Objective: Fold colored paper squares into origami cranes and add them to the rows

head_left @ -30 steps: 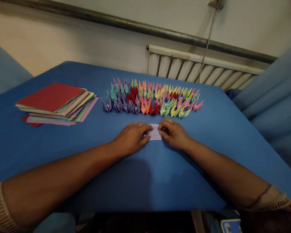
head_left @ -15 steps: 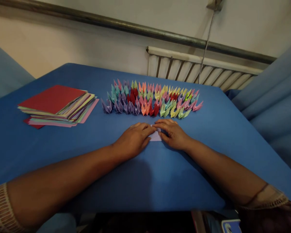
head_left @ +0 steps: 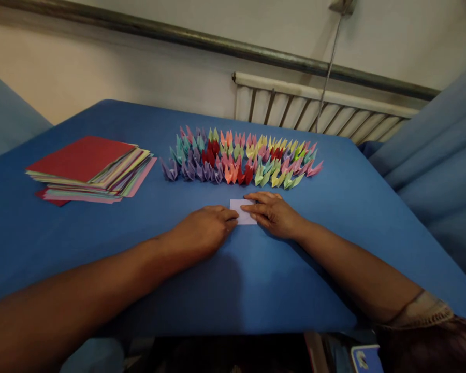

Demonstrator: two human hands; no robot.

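Note:
A small pale lilac piece of folded paper (head_left: 244, 216), roughly square, lies on the blue table in front of me. My left hand (head_left: 212, 228) is at its left edge, the fingers bent and drawn together with the tips on the paper. From the other side my right hand (head_left: 274, 213) reaches over the right part of the paper, fingers stretched out and slightly apart, pressing flat on it. The right fingers cover the paper's upper right corner. Just beyond the hands stand rows of folded paper cranes (head_left: 232, 171) in many colours.
A stack of coloured paper sheets (head_left: 85, 158), red on top, lies at the left on the blue table cover (head_left: 171, 305). Behind the table are a radiator (head_left: 295, 106) and a wall pipe (head_left: 202, 41). A blue curtain (head_left: 435, 150) hangs at the right.
My left hand has slid left and a little toward me, uncovering more of the paper's left part. The right hand stays nearly in place on the paper.

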